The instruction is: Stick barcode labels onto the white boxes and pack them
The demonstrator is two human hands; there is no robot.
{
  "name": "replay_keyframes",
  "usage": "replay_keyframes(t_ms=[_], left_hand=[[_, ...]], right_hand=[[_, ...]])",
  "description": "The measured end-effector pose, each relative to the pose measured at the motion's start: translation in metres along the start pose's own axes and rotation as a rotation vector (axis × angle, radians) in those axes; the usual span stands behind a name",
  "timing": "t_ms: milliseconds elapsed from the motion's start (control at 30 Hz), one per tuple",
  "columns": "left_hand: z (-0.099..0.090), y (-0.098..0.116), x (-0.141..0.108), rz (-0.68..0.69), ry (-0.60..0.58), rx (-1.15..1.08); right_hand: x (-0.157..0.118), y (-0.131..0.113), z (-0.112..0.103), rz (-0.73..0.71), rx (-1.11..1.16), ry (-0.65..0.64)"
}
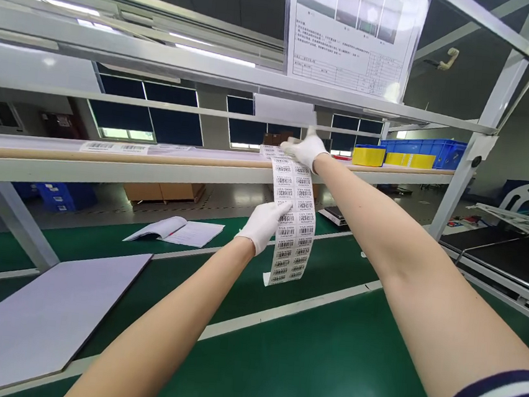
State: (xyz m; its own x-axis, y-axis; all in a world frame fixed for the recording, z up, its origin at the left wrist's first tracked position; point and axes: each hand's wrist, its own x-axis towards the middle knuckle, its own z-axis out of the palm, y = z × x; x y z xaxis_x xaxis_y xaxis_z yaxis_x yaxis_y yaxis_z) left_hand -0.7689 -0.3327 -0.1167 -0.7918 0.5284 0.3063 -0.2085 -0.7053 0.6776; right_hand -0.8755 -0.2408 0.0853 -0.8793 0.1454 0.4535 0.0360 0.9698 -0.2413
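Barcode label strip (293,226): a long white sheet of printed barcode stickers, two columns wide, draped from the edge of the shelf (179,162) and hanging down over the green table (314,359); its lower end curls free in the air.

Right hand (307,149): white-gloved, resting up at the shelf edge with fingers closed down on the top of the strip, apparently pinning it there so the length hangs straight.

Left hand (264,223): also gloved, lower down at the strip's left edge, thumb and fingers pinched on the sheet about midway (a light pinch, it seems, steadying rather than pulling).

Shelf: more label sheets lie flat along it to the left; yellow and blue bins (409,153) stand at its far right.

Table: a grey board (42,314) lies at the near left, an open booklet (175,230) farther back.

Overhead: a printed instruction sheet (355,35) hangs in a clear sleeve.
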Motion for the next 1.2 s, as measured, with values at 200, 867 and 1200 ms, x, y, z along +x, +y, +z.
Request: replay_keyframes(t_ms=[200, 867, 1200], left_hand=[[-0.013, -0.025, -0.033, 0.085, 0.149, 0.091], [0.010, -0.293, -0.323, 0.084, -0.070, 1.299], [0.008, -0.298, -0.319, 0.188, -0.101, 1.404]], right_hand=[[-0.049, -0.001, -0.018, -0.089, -0.032, 0.107], [-0.536, 0.229, -0.033, 1.398, 1.027, 0.098], [-0.551, 0.240, -0.027, 1.356, 1.151, 0.159]])
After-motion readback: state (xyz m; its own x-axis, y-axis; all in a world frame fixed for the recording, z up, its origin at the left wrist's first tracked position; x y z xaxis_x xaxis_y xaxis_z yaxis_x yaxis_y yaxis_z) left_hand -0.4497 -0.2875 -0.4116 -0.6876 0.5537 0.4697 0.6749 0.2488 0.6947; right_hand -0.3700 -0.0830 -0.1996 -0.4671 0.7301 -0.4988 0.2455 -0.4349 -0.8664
